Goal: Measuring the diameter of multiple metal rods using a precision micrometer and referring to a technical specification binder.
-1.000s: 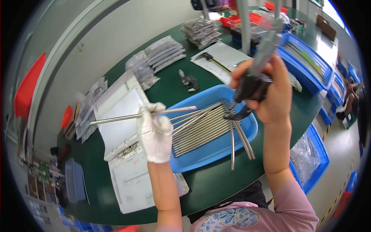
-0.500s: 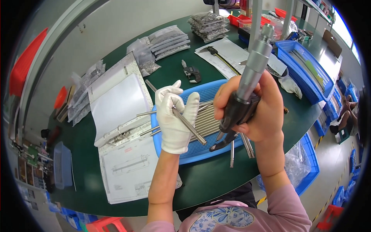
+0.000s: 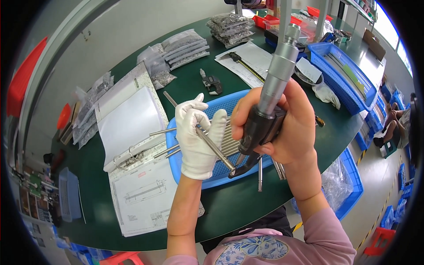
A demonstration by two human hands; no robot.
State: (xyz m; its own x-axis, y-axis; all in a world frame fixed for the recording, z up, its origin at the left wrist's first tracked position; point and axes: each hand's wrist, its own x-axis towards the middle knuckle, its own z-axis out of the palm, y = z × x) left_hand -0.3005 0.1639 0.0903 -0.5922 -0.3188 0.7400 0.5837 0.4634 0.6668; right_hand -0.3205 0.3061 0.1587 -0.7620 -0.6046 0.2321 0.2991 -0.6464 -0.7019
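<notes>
In a white glove, my left hand (image 3: pixel 196 137) is closed around a slim metal rod (image 3: pixel 215 149), which slants down to the right. Bare, my right hand (image 3: pixel 287 123) grips a micrometer (image 3: pixel 270 95) with a silver barrel and a black body. The micrometer's jaws are at the rod's lower end; whether both faces touch it cannot be made out. Beneath both hands is a blue perforated basket (image 3: pixel 174 165) holding a row of similar rods (image 3: pixel 232 143). Several rods stick out over its left rim, and others lie by its right front side.
On the green table (image 3: pixel 97 198), an open binder (image 3: pixel 128 119) with a drawing sheet (image 3: pixel 145 194) lies left. Behind the basket are a second micrometer (image 3: pixel 212 83), a caliper (image 3: pixel 240 62) on papers and stacked bags of parts (image 3: pixel 185 46). A blue tray (image 3: pixel 340 73) stands far right.
The micrometer has moved left and down, bringing its jaws to the rod's lower end. My left hand keeps its hold on the rod. The whole view has shifted slightly.
</notes>
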